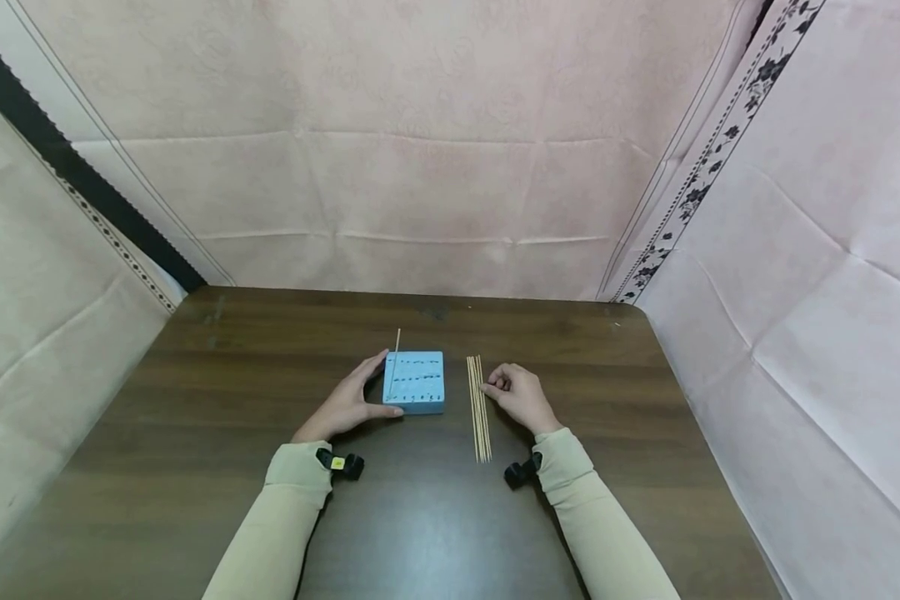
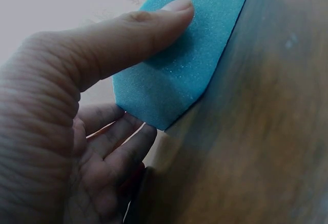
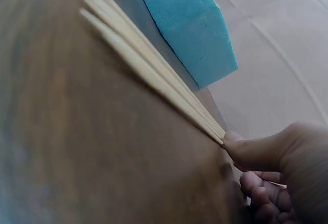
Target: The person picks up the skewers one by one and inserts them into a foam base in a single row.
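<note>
A blue foam block (image 1: 420, 392) stands on the table, with rows of dark marks and numerals on its top face. One thin stick (image 1: 398, 338) rises from its left side. My left hand (image 1: 348, 404) grips the block from the left, thumb against the near side (image 2: 205, 39) and fingers around the far left edge. To the right of the block lies a row of several thin bamboo sticks (image 1: 480, 425). At their right edge, my right hand (image 1: 523, 398) pinches a stick between thumb and curled fingers; the thumb (image 3: 256, 152) partly hides the contact in the right wrist view.
The brown wooden table (image 1: 607, 500) extends around both arms. Pale cloth (image 1: 420, 192) hangs behind its far edge, with more cloth (image 1: 832, 250) along the right side. Small wrist cameras sit on both cuffs, the right one (image 1: 521, 473) close to the sticks' near ends.
</note>
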Tool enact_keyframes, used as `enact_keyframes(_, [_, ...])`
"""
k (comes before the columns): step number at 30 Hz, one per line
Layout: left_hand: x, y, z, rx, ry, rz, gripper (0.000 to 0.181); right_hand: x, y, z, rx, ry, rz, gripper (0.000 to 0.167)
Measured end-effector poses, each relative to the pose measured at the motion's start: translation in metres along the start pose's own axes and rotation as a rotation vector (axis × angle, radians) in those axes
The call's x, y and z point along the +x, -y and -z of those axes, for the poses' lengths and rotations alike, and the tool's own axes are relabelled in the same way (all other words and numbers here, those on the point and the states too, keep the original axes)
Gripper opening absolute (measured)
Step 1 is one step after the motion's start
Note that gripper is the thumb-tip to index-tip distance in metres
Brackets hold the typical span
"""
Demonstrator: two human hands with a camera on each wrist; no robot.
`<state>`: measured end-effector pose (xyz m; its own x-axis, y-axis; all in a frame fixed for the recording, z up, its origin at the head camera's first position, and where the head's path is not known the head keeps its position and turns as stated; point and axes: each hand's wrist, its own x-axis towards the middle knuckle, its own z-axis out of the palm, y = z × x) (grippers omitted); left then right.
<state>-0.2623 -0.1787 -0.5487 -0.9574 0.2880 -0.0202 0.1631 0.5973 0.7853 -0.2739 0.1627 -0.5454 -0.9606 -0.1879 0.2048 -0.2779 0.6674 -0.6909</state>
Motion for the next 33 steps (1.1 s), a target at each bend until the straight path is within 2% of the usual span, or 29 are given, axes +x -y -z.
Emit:
enact_keyframes(12, [-0.0004, -0.0009, 0.0005, 0.003, 0.001, 0.005, 0.122, -0.0006, -0.0018, -0.0001, -0.012, -0.023, 0.030, 0.016])
enact_keyframes(20, [0.0000, -0.0010, 0.0002, 0.007, 0.005, 0.007, 0.122, -0.0023, -0.0002, -0.0012, -0.018, -0.033, 0.021, 0.010])
enact_keyframes(24, [-0.0005, -0.0016, 0.0008, 0.000, 0.007, 0.002, 0.122, -0.0031, 0.0035, -0.0021, -0.035, -0.047, 0.024, 0.012])
enact_keyframes(27, [-0.0003, -0.0013, 0.0008, 0.003, 0.001, -0.007, 0.122, -0.0036, 0.0060, -0.0031, -0.079, -0.071, 0.023, 0.012])
enact_keyframes(33, [-0.0006, 0.0004, 0.0003, 0.004, -0.001, -0.011, 0.122, -0.0064, 0.0058, -0.0009, -0.261, -0.148, 0.001, 0.008])
